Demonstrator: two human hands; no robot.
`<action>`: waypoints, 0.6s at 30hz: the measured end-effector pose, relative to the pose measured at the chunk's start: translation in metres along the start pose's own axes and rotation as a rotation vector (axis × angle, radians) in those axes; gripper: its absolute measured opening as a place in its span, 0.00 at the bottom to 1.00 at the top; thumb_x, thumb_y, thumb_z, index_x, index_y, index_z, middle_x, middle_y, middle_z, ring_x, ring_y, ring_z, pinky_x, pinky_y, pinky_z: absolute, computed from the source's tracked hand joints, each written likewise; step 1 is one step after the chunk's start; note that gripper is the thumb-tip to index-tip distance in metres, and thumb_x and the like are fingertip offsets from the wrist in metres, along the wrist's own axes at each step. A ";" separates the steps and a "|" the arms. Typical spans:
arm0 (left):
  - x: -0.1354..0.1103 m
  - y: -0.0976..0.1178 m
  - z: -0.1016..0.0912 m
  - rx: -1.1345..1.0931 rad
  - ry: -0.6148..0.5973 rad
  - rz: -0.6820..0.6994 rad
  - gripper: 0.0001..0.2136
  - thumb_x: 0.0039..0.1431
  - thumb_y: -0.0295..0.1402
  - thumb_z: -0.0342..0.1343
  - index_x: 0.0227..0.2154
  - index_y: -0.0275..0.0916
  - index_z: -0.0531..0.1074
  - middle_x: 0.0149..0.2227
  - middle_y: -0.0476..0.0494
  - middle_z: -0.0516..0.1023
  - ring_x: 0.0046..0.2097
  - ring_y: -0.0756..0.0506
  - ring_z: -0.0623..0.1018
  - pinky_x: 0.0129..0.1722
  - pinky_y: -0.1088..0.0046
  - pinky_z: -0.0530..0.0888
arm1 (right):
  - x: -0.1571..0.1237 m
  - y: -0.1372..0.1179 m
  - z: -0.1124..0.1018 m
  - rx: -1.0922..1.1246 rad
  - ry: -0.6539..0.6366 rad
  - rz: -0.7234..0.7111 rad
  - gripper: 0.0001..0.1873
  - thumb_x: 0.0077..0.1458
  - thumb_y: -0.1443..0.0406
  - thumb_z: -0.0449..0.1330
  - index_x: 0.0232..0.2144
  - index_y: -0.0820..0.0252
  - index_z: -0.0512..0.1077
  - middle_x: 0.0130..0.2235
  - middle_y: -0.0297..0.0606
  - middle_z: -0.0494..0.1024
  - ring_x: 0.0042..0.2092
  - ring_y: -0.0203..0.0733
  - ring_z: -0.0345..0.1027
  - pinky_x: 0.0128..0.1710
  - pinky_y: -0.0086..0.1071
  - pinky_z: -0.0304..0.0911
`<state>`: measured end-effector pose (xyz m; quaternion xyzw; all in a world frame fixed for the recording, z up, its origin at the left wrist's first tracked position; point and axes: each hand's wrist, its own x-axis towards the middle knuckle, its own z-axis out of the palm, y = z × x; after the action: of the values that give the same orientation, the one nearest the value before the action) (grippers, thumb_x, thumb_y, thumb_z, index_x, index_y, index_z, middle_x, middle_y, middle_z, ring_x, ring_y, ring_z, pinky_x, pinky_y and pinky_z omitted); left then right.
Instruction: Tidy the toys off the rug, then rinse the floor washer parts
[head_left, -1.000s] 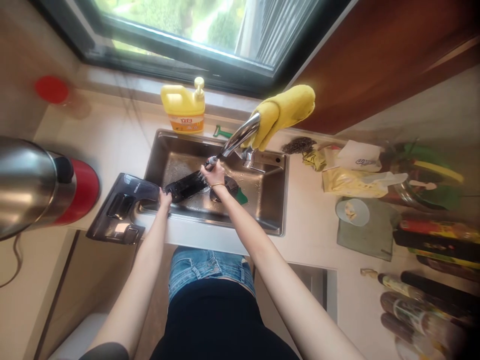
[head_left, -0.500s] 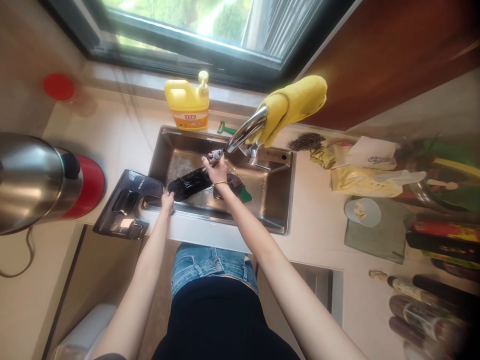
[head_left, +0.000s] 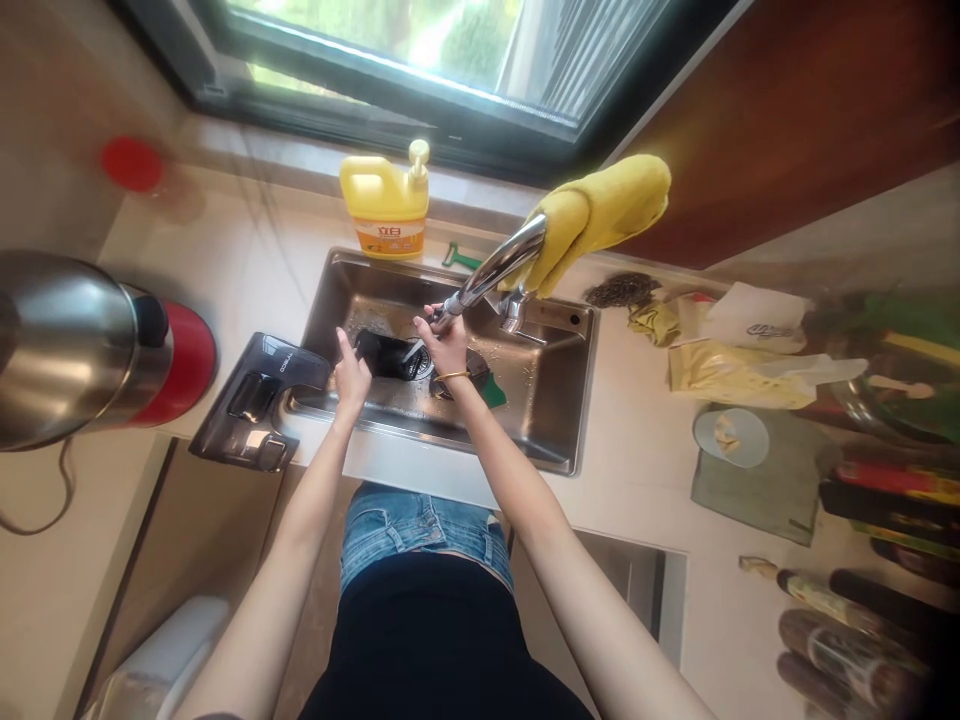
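Observation:
In the steel sink (head_left: 525,425), a black tank-like container (head_left: 390,355) is tilted with its right end under a thin stream of water. My left hand (head_left: 352,378) is at its left end; one digit sticks up and the other fingers are largely hidden, seemingly gripping it. My right hand (head_left: 448,350), with a gold bracelet at the wrist, is closed around the spray head of the faucet (head_left: 499,268) and directs the stream. Below my right hand lie a dark round part (head_left: 450,378) and a green piece (head_left: 493,392).
Left of the sink, a dark translucent appliance part (head_left: 255,405) lies by the counter edge, near a steel-and-red kettle-like appliance (head_left: 176,355). Behind are a yellow pump bottle (head_left: 386,210) and green peeler (head_left: 459,257). A yellow cloth (head_left: 600,220) hangs over the faucet.
My left hand has shifted right and lifted one digit. The black container has tilted and looks shorter, its right end now under the water. My right hand still grips the spray head.

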<state>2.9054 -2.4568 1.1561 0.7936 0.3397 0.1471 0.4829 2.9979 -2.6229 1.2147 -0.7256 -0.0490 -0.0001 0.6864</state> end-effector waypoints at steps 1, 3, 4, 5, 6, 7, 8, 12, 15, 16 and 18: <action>-0.001 0.003 0.000 0.007 -0.001 0.006 0.38 0.54 0.19 0.58 0.67 0.40 0.54 0.48 0.37 0.80 0.56 0.36 0.76 0.63 0.58 0.62 | 0.000 -0.001 -0.002 0.008 0.000 -0.009 0.25 0.50 0.50 0.65 0.46 0.55 0.67 0.49 0.41 0.77 0.53 0.45 0.73 0.54 0.39 0.68; -0.004 0.008 -0.001 0.048 -0.008 0.007 0.37 0.54 0.19 0.58 0.66 0.37 0.56 0.44 0.36 0.81 0.55 0.35 0.77 0.62 0.58 0.63 | 0.000 -0.005 -0.006 0.035 -0.005 -0.027 0.25 0.50 0.50 0.65 0.45 0.55 0.67 0.48 0.41 0.77 0.52 0.45 0.73 0.54 0.39 0.69; -0.005 0.009 -0.002 0.088 -0.020 0.011 0.36 0.54 0.19 0.58 0.66 0.36 0.56 0.44 0.35 0.81 0.54 0.35 0.77 0.61 0.58 0.64 | 0.000 -0.007 -0.008 0.053 -0.007 -0.037 0.25 0.50 0.50 0.65 0.45 0.55 0.67 0.48 0.42 0.77 0.51 0.45 0.73 0.53 0.39 0.69; -0.007 0.012 -0.003 0.135 -0.038 0.019 0.36 0.55 0.20 0.58 0.66 0.35 0.55 0.43 0.34 0.81 0.54 0.34 0.77 0.60 0.57 0.65 | 0.000 -0.009 -0.009 0.071 -0.008 -0.047 0.25 0.50 0.50 0.65 0.45 0.56 0.67 0.47 0.42 0.77 0.50 0.45 0.73 0.53 0.40 0.69; -0.008 0.014 -0.003 0.181 -0.059 0.028 0.36 0.55 0.20 0.58 0.67 0.34 0.54 0.44 0.33 0.81 0.54 0.34 0.77 0.60 0.57 0.65 | 0.000 -0.011 -0.010 0.087 -0.008 -0.058 0.24 0.51 0.50 0.65 0.44 0.56 0.67 0.46 0.42 0.77 0.50 0.45 0.73 0.53 0.40 0.69; -0.010 0.016 -0.004 0.218 -0.078 0.035 0.37 0.55 0.20 0.57 0.67 0.34 0.53 0.44 0.33 0.80 0.54 0.34 0.77 0.60 0.57 0.65 | 0.000 -0.012 -0.010 0.100 -0.005 -0.069 0.24 0.51 0.50 0.64 0.44 0.56 0.67 0.46 0.42 0.77 0.50 0.45 0.73 0.53 0.40 0.69; -0.012 0.019 -0.004 0.237 -0.091 0.037 0.37 0.55 0.20 0.57 0.68 0.34 0.52 0.45 0.32 0.80 0.54 0.34 0.77 0.60 0.57 0.65 | 0.000 -0.013 -0.010 0.108 -0.002 -0.076 0.23 0.52 0.50 0.64 0.44 0.56 0.67 0.46 0.42 0.76 0.51 0.45 0.73 0.53 0.40 0.69; -0.018 0.030 -0.004 0.143 -0.083 0.004 0.39 0.53 0.19 0.58 0.68 0.37 0.53 0.46 0.34 0.80 0.55 0.34 0.77 0.63 0.55 0.62 | -0.005 0.000 -0.007 0.125 -0.008 -0.031 0.28 0.49 0.52 0.66 0.49 0.56 0.65 0.49 0.42 0.75 0.54 0.45 0.70 0.56 0.38 0.67; -0.019 0.032 -0.007 0.099 -0.074 -0.008 0.40 0.53 0.19 0.58 0.69 0.40 0.51 0.49 0.35 0.80 0.56 0.35 0.76 0.63 0.56 0.62 | -0.015 0.023 0.000 0.231 -0.050 0.131 0.31 0.45 0.58 0.69 0.50 0.56 0.64 0.52 0.44 0.75 0.57 0.44 0.68 0.59 0.39 0.66; -0.019 0.031 -0.009 0.100 -0.074 -0.003 0.41 0.54 0.20 0.58 0.69 0.40 0.50 0.50 0.35 0.79 0.56 0.35 0.76 0.62 0.56 0.63 | -0.017 0.031 0.003 0.305 -0.060 0.224 0.28 0.46 0.60 0.68 0.48 0.56 0.65 0.51 0.44 0.75 0.57 0.44 0.68 0.59 0.40 0.66; -0.019 0.027 -0.013 0.092 -0.075 0.020 0.41 0.56 0.21 0.57 0.70 0.41 0.46 0.52 0.36 0.78 0.57 0.37 0.75 0.62 0.59 0.64 | -0.018 0.044 0.011 0.476 -0.071 0.428 0.17 0.49 0.63 0.63 0.42 0.57 0.66 0.49 0.45 0.77 0.56 0.44 0.70 0.58 0.42 0.67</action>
<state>2.8953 -2.4687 1.1882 0.8231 0.3199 0.1063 0.4569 2.9827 -2.6151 1.1689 -0.5380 0.0822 0.1811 0.8191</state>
